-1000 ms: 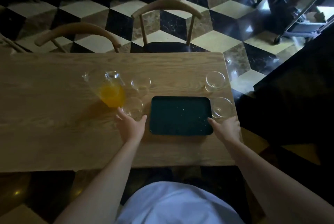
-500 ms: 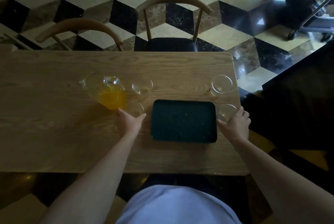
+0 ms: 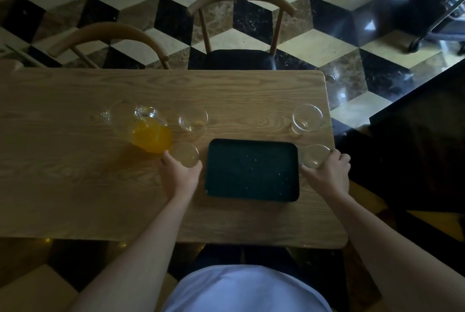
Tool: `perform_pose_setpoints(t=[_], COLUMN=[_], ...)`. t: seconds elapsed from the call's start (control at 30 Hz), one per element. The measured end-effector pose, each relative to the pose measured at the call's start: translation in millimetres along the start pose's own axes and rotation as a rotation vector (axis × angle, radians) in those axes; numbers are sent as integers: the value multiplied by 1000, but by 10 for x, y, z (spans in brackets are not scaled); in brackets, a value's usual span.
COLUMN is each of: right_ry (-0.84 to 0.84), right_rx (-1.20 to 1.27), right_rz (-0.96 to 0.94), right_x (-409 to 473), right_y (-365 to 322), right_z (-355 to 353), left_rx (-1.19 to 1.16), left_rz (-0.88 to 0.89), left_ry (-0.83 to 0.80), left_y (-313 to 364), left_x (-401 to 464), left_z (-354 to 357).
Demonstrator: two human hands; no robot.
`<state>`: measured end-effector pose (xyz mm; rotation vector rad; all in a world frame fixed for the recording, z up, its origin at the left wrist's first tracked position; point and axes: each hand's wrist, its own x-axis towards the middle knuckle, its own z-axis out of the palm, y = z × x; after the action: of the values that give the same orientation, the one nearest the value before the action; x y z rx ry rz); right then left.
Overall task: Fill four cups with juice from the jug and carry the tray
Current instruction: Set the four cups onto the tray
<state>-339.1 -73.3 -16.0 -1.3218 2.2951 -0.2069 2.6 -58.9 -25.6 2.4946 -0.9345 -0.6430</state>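
Observation:
A dark rectangular tray (image 3: 251,170) lies empty on the wooden table (image 3: 75,186). Left of it stands a glass jug (image 3: 141,126) partly full of orange juice. Four clear empty cups stand around the tray. My left hand (image 3: 180,175) grips the near-left cup (image 3: 185,154), which stands beside the jug. My right hand (image 3: 327,173) grips the near-right cup (image 3: 314,157) near the table's right edge. The far-left cup (image 3: 193,120) and far-right cup (image 3: 307,118) stand untouched.
Two wooden chairs (image 3: 241,24) (image 3: 110,39) stand behind the table's far edge on a black-and-cream tiled floor. A dark wheeled cart (image 3: 432,2) is at the top right. A dark counter (image 3: 415,135) runs along the table's right side.
Both hands moved forward from the tray's near corners. The left hand closed round the near-left cup and the right hand round the near-right cup.

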Motion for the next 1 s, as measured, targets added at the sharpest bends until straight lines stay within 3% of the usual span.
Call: perform_pose_setpoints(t=[0.13, 0.3, 0.6, 1.0], right_ry=[100, -57, -160, -186], right_rx=[73, 156, 119, 60], right_rz=[-164, -340, -397, -398], right_x=[-40, -111, -13, 128], right_y=[-110, -270, -547, -692], right_z=[3, 189, 356, 396], left_rx=[-60, -126, 56, 125], left_rz=[280, 499, 489, 411], left_ry=[15, -69, -328, -384], left_y=[137, 379, 560, 717], left_x=[-344, -538, -345, -160], left_z=[102, 262, 548, 583])
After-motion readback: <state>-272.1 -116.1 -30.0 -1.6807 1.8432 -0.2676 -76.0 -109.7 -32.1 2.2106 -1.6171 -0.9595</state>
